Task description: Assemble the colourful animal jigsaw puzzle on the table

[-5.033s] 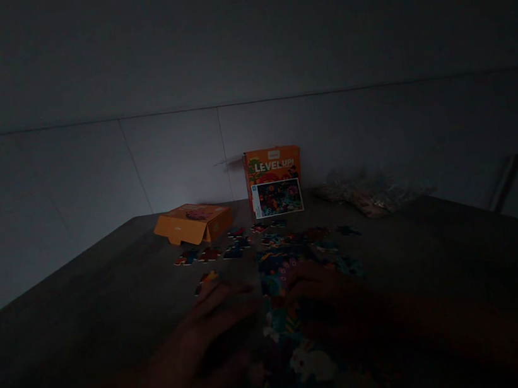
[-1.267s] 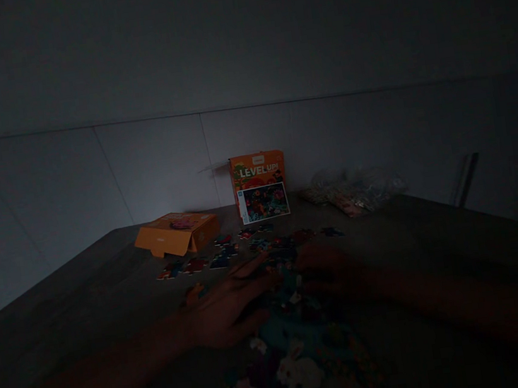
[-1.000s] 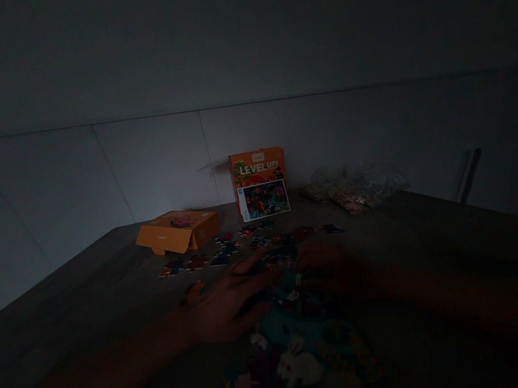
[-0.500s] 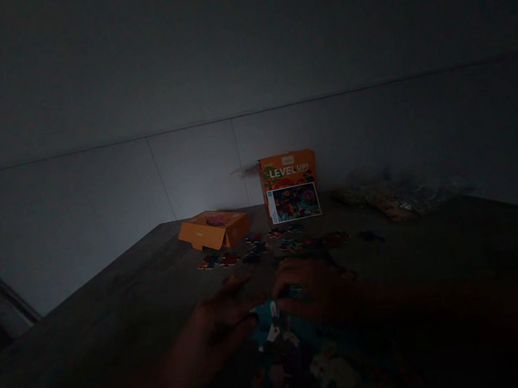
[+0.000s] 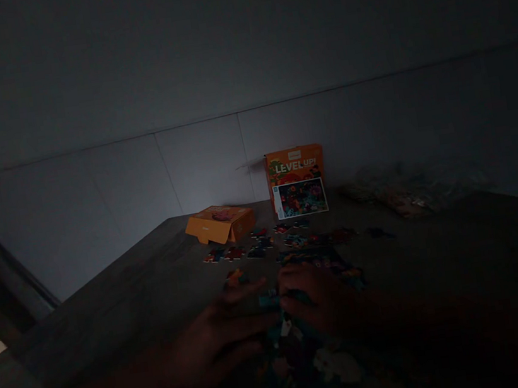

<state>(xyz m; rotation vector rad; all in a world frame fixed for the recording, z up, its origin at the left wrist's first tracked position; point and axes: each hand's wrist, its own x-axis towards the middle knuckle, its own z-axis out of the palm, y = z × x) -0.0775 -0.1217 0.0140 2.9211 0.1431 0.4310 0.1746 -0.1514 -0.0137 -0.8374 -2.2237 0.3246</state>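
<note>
In dim light a partly joined jigsaw puzzle (image 5: pixel 336 362) lies on the table in front of me, with a white animal on a dark teal picture. My left hand (image 5: pixel 216 339) rests at its left edge, fingers stretched and apart, the tips touching the puzzle. My right hand (image 5: pixel 317 294) lies over the middle of the puzzle. Its fingers are bent around a teal puzzle piece (image 5: pixel 268 300) at the left edge; shadow blurs the exact grip. A loose orange puzzle piece (image 5: pixel 236 278) sits just beyond my left hand.
Several loose puzzle pieces (image 5: pixel 234 253) lie farther back on the grey table (image 5: pixel 123 288). An orange box (image 5: pixel 222 223) lies open behind them. Against the wall stands an orange "LEVEL UP!" box (image 5: pixel 296 163) with a picture card (image 5: pixel 302 198) leaning on it. Clear plastic bags (image 5: pixel 411 190) lie back right.
My left hand has drawn slightly back, its fingers now straighter and off the teal piece. My right hand stays at the puzzle's left edge. The view has shifted slightly left.
</note>
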